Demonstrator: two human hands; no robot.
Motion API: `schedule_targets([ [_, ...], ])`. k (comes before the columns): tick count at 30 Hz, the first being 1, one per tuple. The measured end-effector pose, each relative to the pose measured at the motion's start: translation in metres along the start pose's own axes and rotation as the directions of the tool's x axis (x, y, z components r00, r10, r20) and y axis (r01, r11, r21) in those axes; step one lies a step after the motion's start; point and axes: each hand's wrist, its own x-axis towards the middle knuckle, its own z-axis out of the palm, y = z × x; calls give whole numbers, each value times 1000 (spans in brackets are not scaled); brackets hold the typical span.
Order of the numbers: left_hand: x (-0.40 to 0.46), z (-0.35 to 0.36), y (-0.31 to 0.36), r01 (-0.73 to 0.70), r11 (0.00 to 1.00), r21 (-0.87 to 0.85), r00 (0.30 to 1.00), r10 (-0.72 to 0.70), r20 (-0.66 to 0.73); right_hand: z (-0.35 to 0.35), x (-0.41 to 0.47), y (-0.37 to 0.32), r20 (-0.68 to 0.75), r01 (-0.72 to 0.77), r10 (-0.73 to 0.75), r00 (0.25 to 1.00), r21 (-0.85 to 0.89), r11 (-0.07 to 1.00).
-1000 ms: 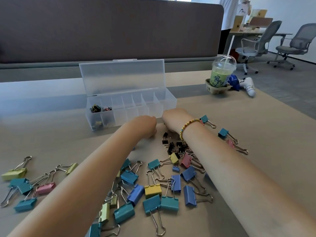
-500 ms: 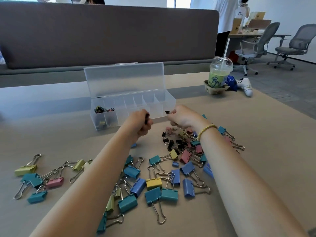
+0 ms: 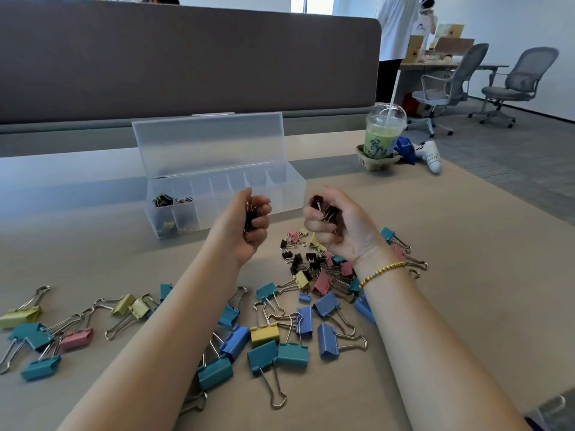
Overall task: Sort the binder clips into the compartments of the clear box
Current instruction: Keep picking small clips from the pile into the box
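The clear box (image 3: pixel 289 194) stands open on the table, lid up, with small clips in its two leftmost compartments (image 3: pixel 172 202). My left hand (image 3: pixel 249 223) is raised just in front of the box, palm turned up, fingers curled round several small black binder clips (image 3: pixel 250 217). My right hand (image 3: pixel 334 227) is lifted beside it and grips another bunch of small black clips (image 3: pixel 325 208). Below the hands lies a heap of small black, pink and yellow clips (image 3: pixel 306 259). Larger blue, teal and yellow clips (image 3: pixel 280 337) are spread nearer to me.
More large clips (image 3: pixel 40 334) lie at the near left. An iced green drink (image 3: pixel 381 140) in a cardboard holder stands at the far right of the table, with a blue and white object (image 3: pixel 431 155) beside it. A grey partition backs the table.
Both hands rose from the heap of small clips and turned palm up, each now holding a bunch of black clips in front of the box.
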Motion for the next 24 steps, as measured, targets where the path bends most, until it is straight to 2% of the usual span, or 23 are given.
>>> schedule_targets([
  [4,2,-2,-1,-52,985,163,998,57,-23,-4,2,1,-157,56,-45,987,66,996],
  [6,2,-2,-4,-135,905,404,987,160,-29,-7,3,0,-254,31,-15,967,58,998],
  [7,1,-2,-5,-193,761,620,971,240,7,-9,3,0,-302,5,-3,953,4,1000],
  [8,0,-2,-6,-250,511,823,946,308,96,-10,3,-1,-352,-34,-4,936,-103,994],
  [9,-2,-2,-8,-306,193,932,920,313,237,-11,1,-2,-397,-90,-22,918,-262,961],
  [10,-4,-1,-10,-339,-101,935,906,233,354,-12,-2,-4,-427,-157,-54,903,-444,882],
  [11,-6,-1,-12,-345,-308,887,909,127,398,-12,-5,-6,-436,-219,-89,895,-606,765],
  [12,-6,0,-15,-337,-421,842,919,46,391,-11,-8,-9,-429,-268,-112,896,-726,634],
  [13,-7,0,-16,-326,-471,820,929,2,370,-9,-11,-13,-413,-306,-113,904,-808,504],
  [15,-7,2,-19,-325,-489,809,933,-25,360,-3,-17,-19,-375,-360,-21,927,-904,231],
  [17,-8,3,-20,-350,-487,800,924,-39,381,4,-21,-21,-369,-368,109,923,-929,-29],
  [19,-9,4,-21,-371,-511,776,918,-78,388,7,-21,-19,-377,-339,157,913,-914,-222],
  [21,-10,3,-22,-377,-540,753,919,-120,375,7,-20,-17,-386,-314,164,908,-884,-346],
  [24,-10,3,-23,-365,-553,749,927,-140,349,5,-19,-12,-411,-310,169,896,-850,-426],
])
